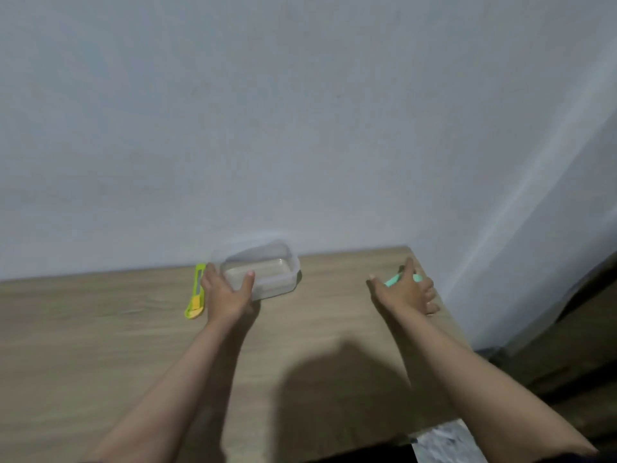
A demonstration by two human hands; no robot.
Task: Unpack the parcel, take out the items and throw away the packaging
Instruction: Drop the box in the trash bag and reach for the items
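A clear plastic container (267, 269) sits on the wooden table (133, 329) close to the wall. My left hand (227, 292) grips its near left corner, thumb on the front rim, fingers along the left side. My right hand (407, 292) is at the table's far right corner, fingers spread over a mint-green object (392, 280) that is mostly hidden beneath it. Whether the right hand grips that object is unclear. No parcel wrapping is in sight.
A yellow-green utility knife (196, 295) lies just left of my left hand. A plain wall (300, 128) rises behind the table. The table's right edge drops off beside my right hand, with dark floor and a patterned surface (444, 442) below.
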